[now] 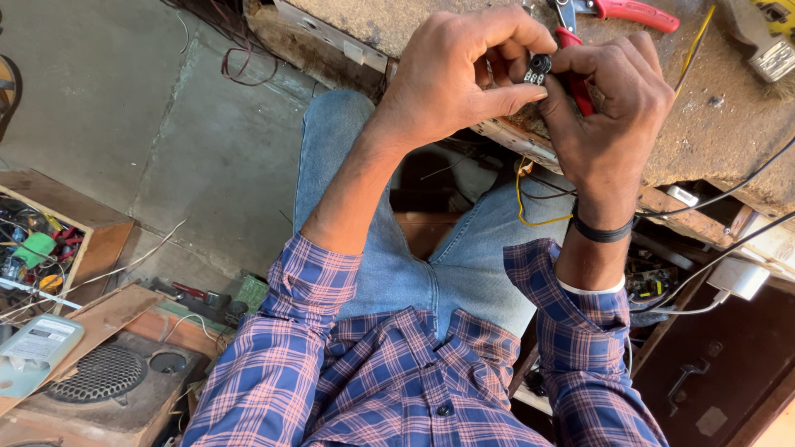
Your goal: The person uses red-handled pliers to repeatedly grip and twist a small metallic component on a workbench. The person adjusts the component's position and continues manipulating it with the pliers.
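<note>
My left hand (451,70) pinches a small black and silver electronic part (538,68) between thumb and fingers. My right hand (609,103) meets it from the right, also touching the part and gripping a red-handled tool (578,87) against the palm. Both hands hover over the edge of a worn wooden workbench (704,124). Below them are my blue jeans and plaid shirt sleeves. A black band sits on my right wrist.
Red-handled pliers (629,10) lie on the bench behind my hands. A yellow wire (530,207) and black cables (729,190) hang under the bench. At left sit a wooden box of parts (37,248), a speaker (103,372) and a white adapter (737,277) at right.
</note>
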